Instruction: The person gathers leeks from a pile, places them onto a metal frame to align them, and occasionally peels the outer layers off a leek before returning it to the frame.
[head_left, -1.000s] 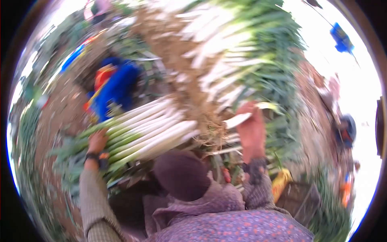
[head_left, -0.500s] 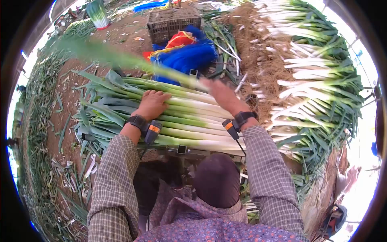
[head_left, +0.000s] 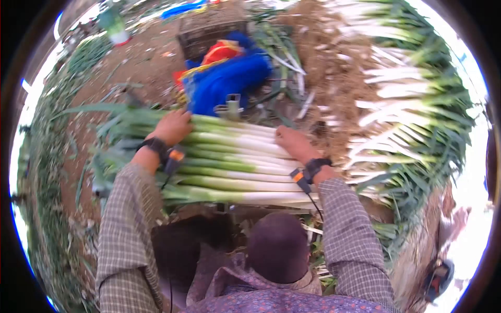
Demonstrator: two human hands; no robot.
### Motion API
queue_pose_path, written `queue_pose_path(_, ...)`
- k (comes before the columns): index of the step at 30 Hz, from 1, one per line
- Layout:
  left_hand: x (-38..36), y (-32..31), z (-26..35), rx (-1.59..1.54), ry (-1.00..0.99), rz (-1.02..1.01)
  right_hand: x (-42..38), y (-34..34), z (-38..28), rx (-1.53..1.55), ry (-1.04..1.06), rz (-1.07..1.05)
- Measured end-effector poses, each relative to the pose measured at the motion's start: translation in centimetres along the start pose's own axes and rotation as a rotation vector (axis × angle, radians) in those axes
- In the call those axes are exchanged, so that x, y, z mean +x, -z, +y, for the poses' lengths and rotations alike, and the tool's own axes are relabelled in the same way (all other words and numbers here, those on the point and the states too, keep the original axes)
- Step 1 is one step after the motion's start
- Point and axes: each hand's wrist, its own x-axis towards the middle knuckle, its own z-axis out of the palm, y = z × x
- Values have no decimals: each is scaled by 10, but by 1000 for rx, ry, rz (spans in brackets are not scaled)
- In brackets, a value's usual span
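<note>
A row of leeks [head_left: 235, 167] lies crosswise in front of me, with white ends to the right and green leaves to the left. My left hand [head_left: 175, 127] is closed on the green part of the leek at the far edge of the row; its fingertips are slightly blurred. At the white end of that same far leek, my right hand [head_left: 292, 142] is closed, the fingers curled around it. Both wrists wear black straps with small orange-marked devices.
A long pile of leeks [head_left: 412, 117] with roots lines the right side. Beyond the row lie a blue net bag [head_left: 227, 78], a red bag [head_left: 222, 51] and a dark crate [head_left: 211, 34]. A tied leek bundle [head_left: 115, 28] stands at far left. Leaf scraps litter the ground.
My right hand has brought a leek, earlier swinging above the row, down onto its far edge. The left hand has moved left and away from me, onto that leek's green part.
</note>
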Motion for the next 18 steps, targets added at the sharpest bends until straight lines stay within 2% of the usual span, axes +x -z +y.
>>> queue_pose_path(2, 5, -32, -26, 181, -252, 0, 4, -17, 37, 62, 2, 21)
queue_pose_path(4, -4, -37, -34, 177, -428, 113, 1, -19, 44, -41, 71, 37)
queue_pose_path(5, -5, -35, -26, 139, -419, 211, -4, -11, 40, -62, 70, 20)
queue_pose_path(6, -6, -22, 8, -250, -93, 179, -3, -10, 46, -149, -12, 1)
queue_pose_path(8, 2, -12, 36, -177, -130, 60, -22, 11, 48, -90, -26, 85)
queue_pose_path(11, 13, -38, 23, -212, -125, 79, -32, 29, 45, -140, -77, 38)
queue_pose_path(14, 12, -41, 13, -169, -142, 25, -69, 59, 36, -108, 10, 296)
queue_pose_path(15, 11, -35, 21, -141, -119, -5, -94, 72, 40, -19, 136, 441)
queue_pose_path(17, 13, -40, 15, -145, -148, -19, -155, 95, 51, 169, 123, 600)
queue_pose_path(18, 15, -41, 12, -145, -158, -21, -188, 102, 65, 362, -87, 558)
